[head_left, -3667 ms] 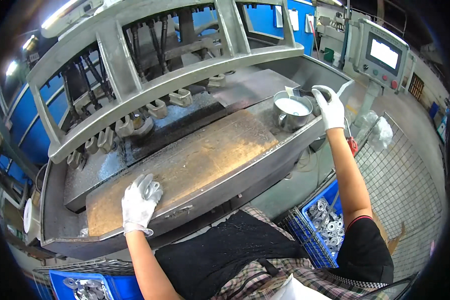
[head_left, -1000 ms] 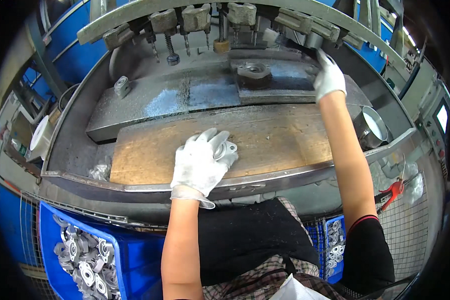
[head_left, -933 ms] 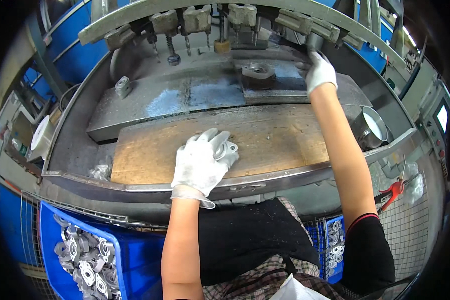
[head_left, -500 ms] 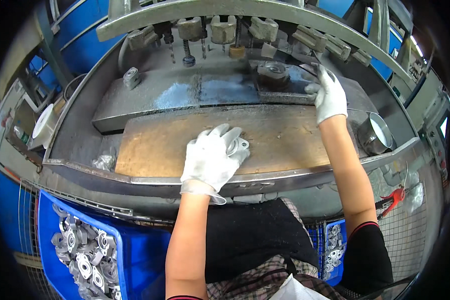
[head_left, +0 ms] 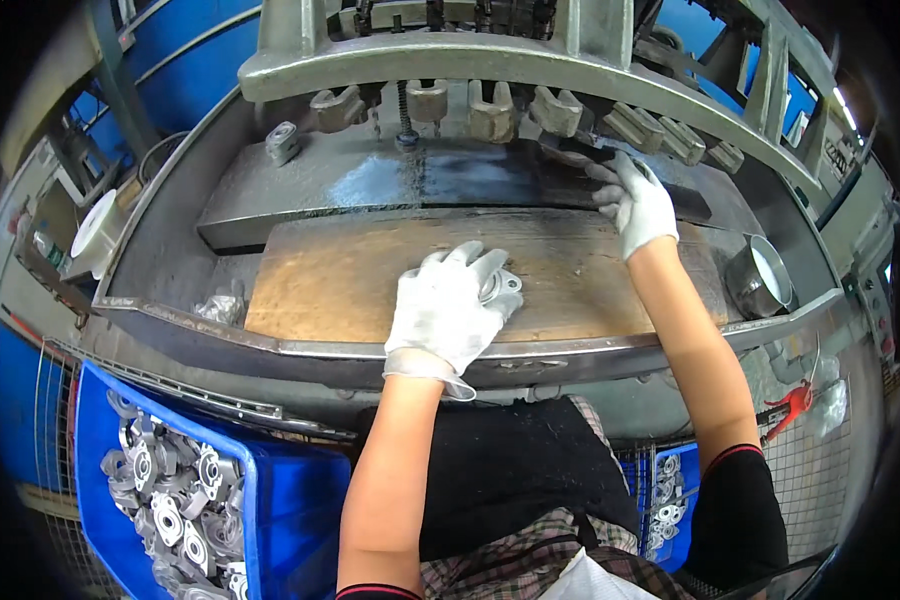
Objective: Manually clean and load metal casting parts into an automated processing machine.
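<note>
One small metal casting (head_left: 500, 288) sits under the left hand (head_left: 448, 308), only its rim showing past the fingertips; gloved palm lies flat over it, fingers spread wide, pressing it on the wooden board (head_left: 350, 280). Right hand (head_left: 638, 205), also white-gloved, is up and to the right of the left one, at the far edge of the board, fingers curled narrow around a dark bar (head_left: 670, 195) on the wet steel plate (head_left: 390, 185). Row of clamp heads (head_left: 490, 112) hangs just above that hand. Metal cup (head_left: 758, 280) with white content stands to the right of the right forearm. Blue crate (head_left: 290, 500) of similar castings sits below-left of the left elbow; second blue crate (head_left: 670, 490) beside the right elbow.
</note>
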A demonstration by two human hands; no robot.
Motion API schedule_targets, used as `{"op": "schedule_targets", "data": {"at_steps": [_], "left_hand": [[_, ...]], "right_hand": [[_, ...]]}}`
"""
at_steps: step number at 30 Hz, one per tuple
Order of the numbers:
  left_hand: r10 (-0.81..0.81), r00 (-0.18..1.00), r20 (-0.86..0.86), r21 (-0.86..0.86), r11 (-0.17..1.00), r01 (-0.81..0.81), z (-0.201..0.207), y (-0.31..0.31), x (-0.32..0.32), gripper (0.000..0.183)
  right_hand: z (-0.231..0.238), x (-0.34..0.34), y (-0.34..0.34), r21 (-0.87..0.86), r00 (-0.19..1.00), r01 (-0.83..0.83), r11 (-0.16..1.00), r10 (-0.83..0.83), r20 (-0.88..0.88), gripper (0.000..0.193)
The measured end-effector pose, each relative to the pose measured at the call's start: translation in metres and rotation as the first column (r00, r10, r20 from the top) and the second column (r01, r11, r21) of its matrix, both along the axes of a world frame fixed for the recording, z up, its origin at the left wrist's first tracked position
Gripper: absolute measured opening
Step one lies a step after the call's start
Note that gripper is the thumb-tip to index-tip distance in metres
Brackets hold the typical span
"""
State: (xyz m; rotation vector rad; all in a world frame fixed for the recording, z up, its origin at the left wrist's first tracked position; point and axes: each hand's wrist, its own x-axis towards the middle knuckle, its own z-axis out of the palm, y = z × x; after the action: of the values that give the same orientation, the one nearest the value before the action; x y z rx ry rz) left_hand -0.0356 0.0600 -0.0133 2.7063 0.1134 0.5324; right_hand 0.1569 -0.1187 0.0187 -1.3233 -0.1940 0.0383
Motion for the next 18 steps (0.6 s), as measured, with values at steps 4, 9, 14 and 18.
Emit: {"op": "schedule_targets", "data": {"at_steps": [4, 9, 14, 18], "left_hand": [[-0.009, 1.0, -0.017, -0.006, 1.0, 0.009, 0.002, -0.002, 0.001, 0.047], [-0.015, 1.0, 0.001, -0.019, 1.0, 0.015, 0.002, -0.002, 0.002, 0.046], [-0.024, 1.0, -0.005, -0.016, 1.0, 0.024, 0.008, -0.004, 0.002, 0.045], [-0.011, 1.0, 0.025, -0.015, 1.0, 0.011, 0.002, 0.0, -0.001, 0.044]], "right_hand": [[0.007, -0.018, 0.021, -0.035, 0.997, 0.005, 0.999, -0.002, 0.08, 0.036], [0.003, 0.011, 0.074, -0.182, 0.99, 0.088, 0.979, -0.065, 0.129, 0.034], [-0.011, 0.023, 0.075, -0.147, 0.985, 0.09, 0.985, -0.066, 0.159, 0.031], [0.006, -0.036, 0.06, -0.131, 0.996, -0.024, 0.991, 0.035, 0.079, 0.044]]}}
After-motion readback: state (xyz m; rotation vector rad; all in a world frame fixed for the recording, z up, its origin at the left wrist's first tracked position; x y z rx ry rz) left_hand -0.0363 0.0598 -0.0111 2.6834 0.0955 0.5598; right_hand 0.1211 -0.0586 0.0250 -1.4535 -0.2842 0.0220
